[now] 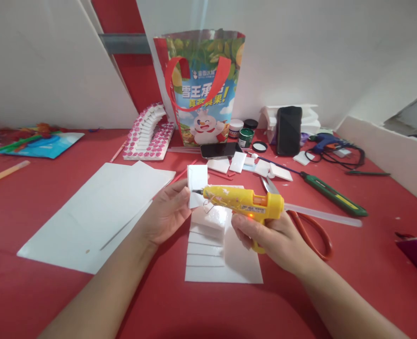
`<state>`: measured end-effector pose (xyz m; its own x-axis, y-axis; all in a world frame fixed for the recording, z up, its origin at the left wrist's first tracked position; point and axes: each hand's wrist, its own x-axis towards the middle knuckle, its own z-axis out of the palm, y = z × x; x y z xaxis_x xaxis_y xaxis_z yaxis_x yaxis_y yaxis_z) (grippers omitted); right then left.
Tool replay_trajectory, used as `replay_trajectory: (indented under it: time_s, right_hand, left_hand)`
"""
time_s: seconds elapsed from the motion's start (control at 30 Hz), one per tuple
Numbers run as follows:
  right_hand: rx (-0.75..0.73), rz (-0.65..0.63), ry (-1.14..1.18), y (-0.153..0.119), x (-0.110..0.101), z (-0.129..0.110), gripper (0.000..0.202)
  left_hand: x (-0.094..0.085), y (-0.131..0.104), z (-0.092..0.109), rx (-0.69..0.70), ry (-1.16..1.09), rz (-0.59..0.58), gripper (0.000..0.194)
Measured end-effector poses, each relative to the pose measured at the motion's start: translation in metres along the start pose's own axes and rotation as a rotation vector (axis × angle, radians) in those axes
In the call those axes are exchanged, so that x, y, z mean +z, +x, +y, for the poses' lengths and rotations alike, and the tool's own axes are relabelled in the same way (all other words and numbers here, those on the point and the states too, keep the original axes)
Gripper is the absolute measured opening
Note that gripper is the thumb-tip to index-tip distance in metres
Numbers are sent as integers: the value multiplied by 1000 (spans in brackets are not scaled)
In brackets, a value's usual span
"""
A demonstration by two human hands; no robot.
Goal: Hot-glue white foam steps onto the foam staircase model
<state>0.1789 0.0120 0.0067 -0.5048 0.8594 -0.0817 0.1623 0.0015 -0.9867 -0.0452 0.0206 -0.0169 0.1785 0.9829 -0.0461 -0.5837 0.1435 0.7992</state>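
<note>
Between the thumb and fingers of my left hand (167, 212) a small white foam piece (197, 181) is held upright. My right hand (275, 238) is wrapped round a yellow glue gun (243, 200) with a glowing orange light and a clear glue stick (324, 215) out of its back. The gun's nozzle points left and is at the face of the foam piece. Below both hands lies a white foam base (241, 263) with several overlapping step-like strips (204, 248) on its left part. My hands and the gun partly hide the base's upper end.
White foam sheets (91, 212) lie on the left. Red-handled pliers (312, 235) and a green cutter (335, 194) are on the right. Behind stand a colourful bag (208, 94), a pink-dotted stair model (150, 134), paint jars (245, 137), phones (289, 131) and loose foam pieces (238, 162).
</note>
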Motion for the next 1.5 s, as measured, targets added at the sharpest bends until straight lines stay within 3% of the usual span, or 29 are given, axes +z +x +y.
replay_trajectory:
  time_s: [0.7, 1.37, 1.5]
  right_hand:
    - [95, -17, -89, -2, 3, 2, 53]
    - [-46, -42, -164, 1, 4, -6, 48]
    - [-43, -85, -54, -2, 3, -7, 41]
  left_hand:
    - [1, 0, 4, 29, -10, 79, 29]
    - [-4, 3, 3, 77, -77, 107, 29]
    - [-4, 4, 4, 45, -86, 124, 31]
